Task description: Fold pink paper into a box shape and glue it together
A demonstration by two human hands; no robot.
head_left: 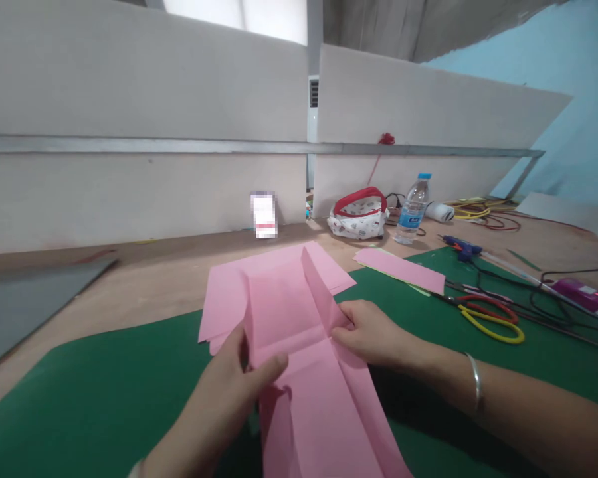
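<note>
- Your left hand (pixel 229 385) holds the creased pink paper (pixel 313 405) by its left side, thumb stretched over the inner face, the other fingers mostly hidden behind the flap.
- Your right hand (pixel 363 332) pinches the right flap, thumb and fingers closed on its edge.
- The paper lies in front of you over the green mat (pixel 129 378), side flaps raised, its far end over flat pink sheets (pixel 224 292).
- To your right lie a pink strip (pixel 403 271), scissors with red and yellow handles (pixel 498 320) and a blue glue gun (pixel 461 247).
</note>
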